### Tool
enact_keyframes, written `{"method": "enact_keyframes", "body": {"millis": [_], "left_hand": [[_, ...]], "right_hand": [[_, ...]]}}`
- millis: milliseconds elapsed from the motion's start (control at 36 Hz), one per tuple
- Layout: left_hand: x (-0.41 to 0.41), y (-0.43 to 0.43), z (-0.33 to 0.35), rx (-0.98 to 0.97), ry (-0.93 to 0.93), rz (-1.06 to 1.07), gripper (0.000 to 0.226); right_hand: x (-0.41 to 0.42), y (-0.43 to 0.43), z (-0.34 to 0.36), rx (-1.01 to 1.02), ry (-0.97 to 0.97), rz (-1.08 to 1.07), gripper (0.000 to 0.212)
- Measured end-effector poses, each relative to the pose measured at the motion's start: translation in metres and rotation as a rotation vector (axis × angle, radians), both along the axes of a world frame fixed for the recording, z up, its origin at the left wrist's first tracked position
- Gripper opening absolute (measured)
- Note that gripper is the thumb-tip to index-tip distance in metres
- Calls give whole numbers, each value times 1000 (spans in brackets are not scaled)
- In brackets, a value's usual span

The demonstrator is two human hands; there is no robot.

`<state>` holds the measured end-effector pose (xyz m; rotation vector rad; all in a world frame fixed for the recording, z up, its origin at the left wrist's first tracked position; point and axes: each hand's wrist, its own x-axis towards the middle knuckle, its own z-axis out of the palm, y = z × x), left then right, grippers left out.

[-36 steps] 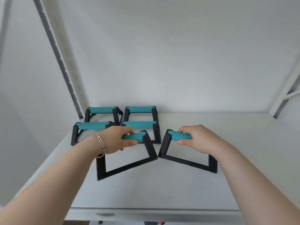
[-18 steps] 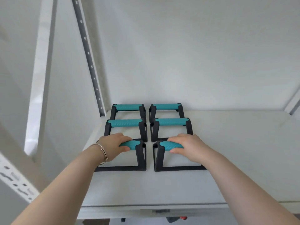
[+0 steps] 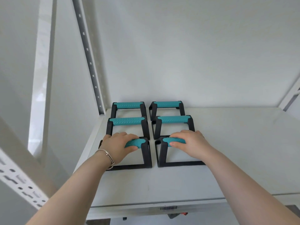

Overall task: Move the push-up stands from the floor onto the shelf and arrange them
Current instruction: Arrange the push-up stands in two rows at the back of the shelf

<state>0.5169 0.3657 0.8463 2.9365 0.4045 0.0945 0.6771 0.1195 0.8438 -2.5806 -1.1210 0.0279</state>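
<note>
Several black push-up stands with teal grips stand on the white shelf (image 3: pixel 227 151) in two columns. At the back are a left stand (image 3: pixel 128 105) and a right stand (image 3: pixel 166 104); in the middle row, a left stand (image 3: pixel 126 121) and a right stand (image 3: pixel 174 119). My left hand (image 3: pixel 118 146) grips the teal bar of the front left stand (image 3: pixel 145 155). My right hand (image 3: pixel 190 143) grips the bar of the front right stand (image 3: pixel 162 153). Both front stands rest flat on the shelf, lined up behind the others.
A perforated grey upright (image 3: pixel 88 54) rises at the shelf's back left corner. Another slotted post (image 3: pixel 19 182) crosses the lower left. The shelf's front edge (image 3: pixel 162 207) carries a barcode label. The right half of the shelf is bare.
The two front stands were angled apart a second ago; both hands have swung them straight and pushed them into line behind the middle row. The camera view has shifted left.
</note>
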Motion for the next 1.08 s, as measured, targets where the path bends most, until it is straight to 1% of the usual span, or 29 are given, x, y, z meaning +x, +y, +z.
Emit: {"method": "enact_keyframes", "body": {"millis": [389,778,1083], "left_hand": [[2,-2,-3,10,-29,-7,39],[5,-2,-4,17,-19,-6,39],[4,-3,-5,32,-22,-6,38]], "right_hand": [[5,0,-6,22,-6,-2,34],[5,1,-6,8,-23,-3,39],[4,0,-7,8,-45,3,36]]}}
